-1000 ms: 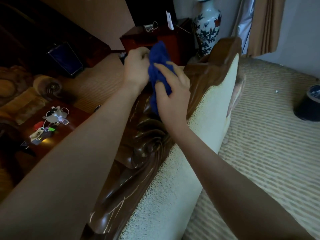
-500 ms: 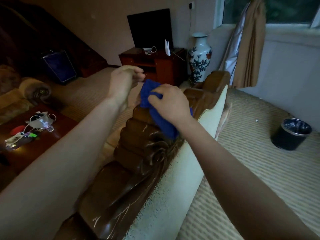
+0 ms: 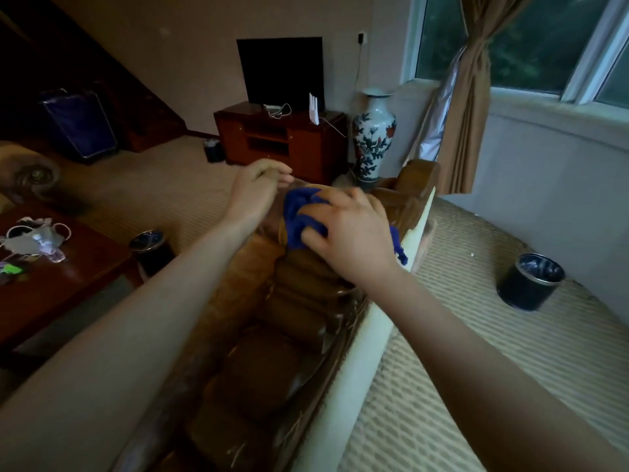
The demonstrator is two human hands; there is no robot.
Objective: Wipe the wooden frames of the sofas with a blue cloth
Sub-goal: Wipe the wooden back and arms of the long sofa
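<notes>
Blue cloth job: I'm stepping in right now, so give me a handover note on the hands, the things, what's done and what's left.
Right hand: presses the blue cloth onto the top of the carved wooden frame of the sofa, fingers spread over it.
Left hand: holds nothing, hovers just left of the cloth, fingers relaxed.
Cloth: bunched on the frame's crest; one end hangs over the cream back.
Done: cannot tell from this frame which parts are already wiped.
Left: probably the frame's far end, then the other sofa at left.
</notes>
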